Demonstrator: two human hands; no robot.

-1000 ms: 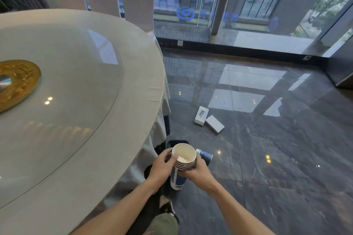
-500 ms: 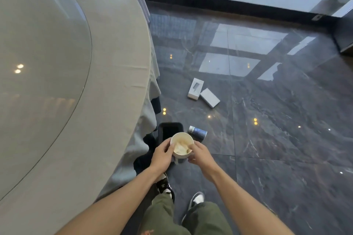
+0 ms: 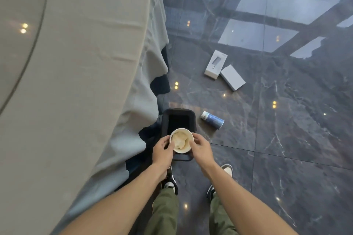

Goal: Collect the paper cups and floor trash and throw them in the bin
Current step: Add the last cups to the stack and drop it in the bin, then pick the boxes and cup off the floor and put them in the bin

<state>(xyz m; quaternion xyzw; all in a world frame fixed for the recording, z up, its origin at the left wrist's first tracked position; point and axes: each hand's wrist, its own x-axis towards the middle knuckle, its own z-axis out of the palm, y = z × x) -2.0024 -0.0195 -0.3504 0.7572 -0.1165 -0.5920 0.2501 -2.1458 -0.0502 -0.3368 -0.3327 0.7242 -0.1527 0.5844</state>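
paper cups (image 3: 181, 140) now over bin (image 3: 178, 118), between left hand (image 3: 162, 149) and right hand (image 3: 201, 149) grip

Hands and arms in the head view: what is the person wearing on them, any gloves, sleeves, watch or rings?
Nothing shows on them. The left hand and right hand are bare, without gloves, and no ring can be made out. Both forearms are uncovered right down to the frame's bottom edge, so no sleeve is in view, and neither wrist carries a watch or band.
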